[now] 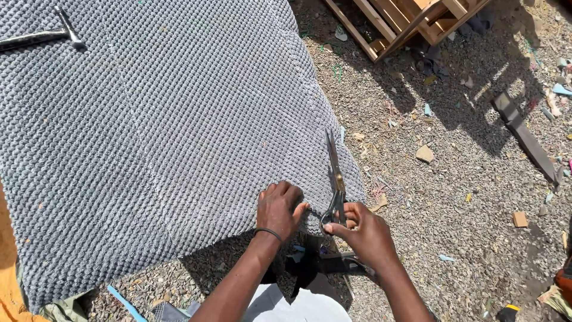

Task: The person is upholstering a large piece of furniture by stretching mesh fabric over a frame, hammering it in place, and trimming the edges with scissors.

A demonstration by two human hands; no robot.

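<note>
A large grey textured fabric (155, 131) is spread over the gravel ground, with faint chalk lines drawn on it. My left hand (279, 209) presses on and pinches its near edge. My right hand (363, 229) holds a pair of metal scissors (335, 182) by the handles. The blades point away from me along the fabric's right edge, close to my left fingers. A dark band sits on my left wrist.
A hammer (42, 36) lies on the fabric's far left corner. A wooden frame (405, 21) stands at the top. Gravel (453, 179) strewn with scraps, a dark metal bar (524, 137) and wood blocks lies to the right. Orange cloth (9, 280) shows at the left.
</note>
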